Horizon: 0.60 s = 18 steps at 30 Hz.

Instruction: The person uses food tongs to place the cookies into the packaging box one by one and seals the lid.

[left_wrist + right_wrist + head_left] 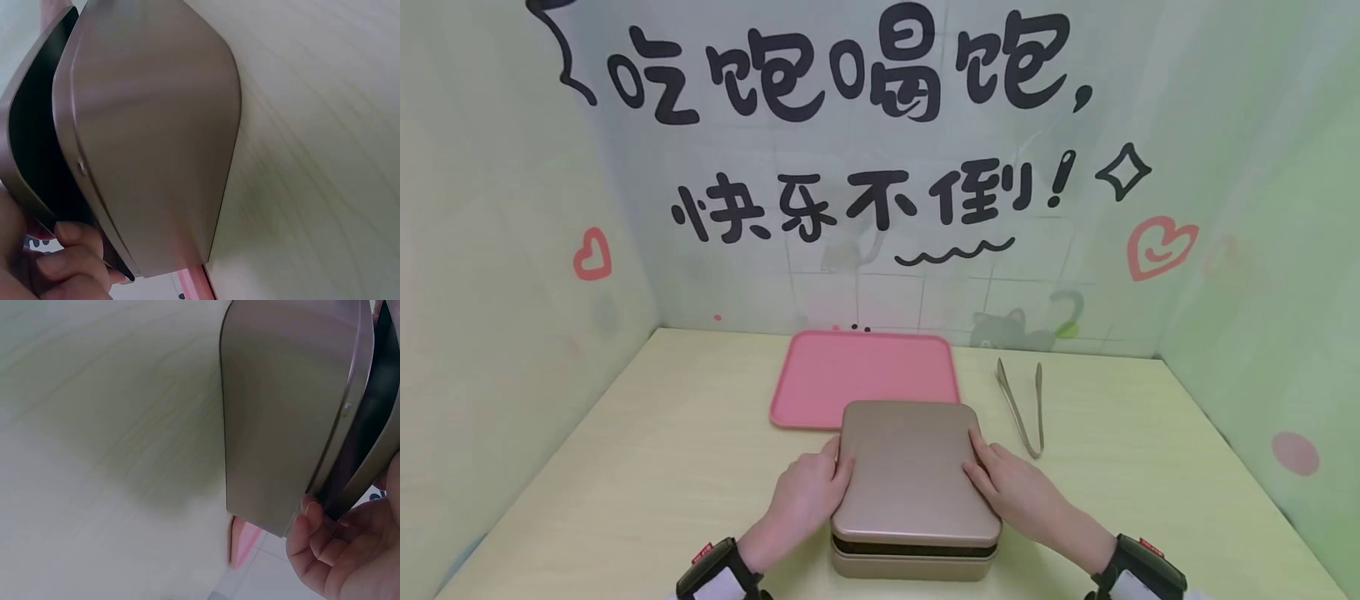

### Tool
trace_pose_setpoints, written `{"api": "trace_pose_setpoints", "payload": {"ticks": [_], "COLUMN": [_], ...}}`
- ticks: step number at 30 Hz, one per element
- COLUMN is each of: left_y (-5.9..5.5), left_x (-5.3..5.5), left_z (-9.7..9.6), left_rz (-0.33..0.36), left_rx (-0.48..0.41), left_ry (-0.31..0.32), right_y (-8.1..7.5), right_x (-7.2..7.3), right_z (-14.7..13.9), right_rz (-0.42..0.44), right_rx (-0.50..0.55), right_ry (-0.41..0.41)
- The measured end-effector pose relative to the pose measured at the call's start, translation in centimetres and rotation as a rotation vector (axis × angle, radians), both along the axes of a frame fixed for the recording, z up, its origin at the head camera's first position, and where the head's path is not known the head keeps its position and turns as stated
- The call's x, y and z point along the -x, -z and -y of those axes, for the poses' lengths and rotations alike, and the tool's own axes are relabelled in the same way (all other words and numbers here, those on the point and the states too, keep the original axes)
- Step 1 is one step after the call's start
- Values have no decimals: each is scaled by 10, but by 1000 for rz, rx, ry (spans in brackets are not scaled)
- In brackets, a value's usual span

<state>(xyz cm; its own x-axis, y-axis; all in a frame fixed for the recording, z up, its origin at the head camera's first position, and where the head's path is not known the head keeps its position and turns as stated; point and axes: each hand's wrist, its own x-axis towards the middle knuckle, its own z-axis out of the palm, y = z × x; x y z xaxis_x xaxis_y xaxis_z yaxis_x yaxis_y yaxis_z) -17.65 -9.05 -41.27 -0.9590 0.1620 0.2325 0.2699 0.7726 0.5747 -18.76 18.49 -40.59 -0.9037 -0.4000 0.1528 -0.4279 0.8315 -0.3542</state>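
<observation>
A bronze-coloured metal tin point(913, 568) stands on the table with its lid point(917, 467) raised a little off it. A dark gap shows between lid and tin along the near side and in both wrist views. My left hand point(808, 483) grips the lid's left edge, thumb on top and fingers curled under the rim. On the opposite edge my right hand point(1018, 492) holds the lid the same way. Fingertips of the right hand point(350, 550) lie right at the tin's upper rim in the right wrist view. The tin's contents are hidden under the lid.
Behind the tin lies a pink tray point(865, 375), partly covered by the lid in the head view. Metal tongs point(1037, 450) lie spread on the table to the right of it. A printed wall covering point(880, 292) closes off the back and sides of the pale wooden table point(647, 467).
</observation>
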Motion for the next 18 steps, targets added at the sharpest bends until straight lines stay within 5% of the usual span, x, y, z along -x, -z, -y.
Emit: {"api": "trace_pose_setpoints", "payload": {"ticks": [12, 18], "left_y": [4, 6], "left_x": [-1, -2], "left_z": [1, 6], "left_rz": [-15, 34], "left_rx": [0, -40], "left_ry": [28, 64], "right_y": [4, 4], "right_x": [-4, -4], "right_z": [-1, -1], "right_rz": [11, -16], "right_rx": [-40, -77], "right_ry": [6, -19]}}
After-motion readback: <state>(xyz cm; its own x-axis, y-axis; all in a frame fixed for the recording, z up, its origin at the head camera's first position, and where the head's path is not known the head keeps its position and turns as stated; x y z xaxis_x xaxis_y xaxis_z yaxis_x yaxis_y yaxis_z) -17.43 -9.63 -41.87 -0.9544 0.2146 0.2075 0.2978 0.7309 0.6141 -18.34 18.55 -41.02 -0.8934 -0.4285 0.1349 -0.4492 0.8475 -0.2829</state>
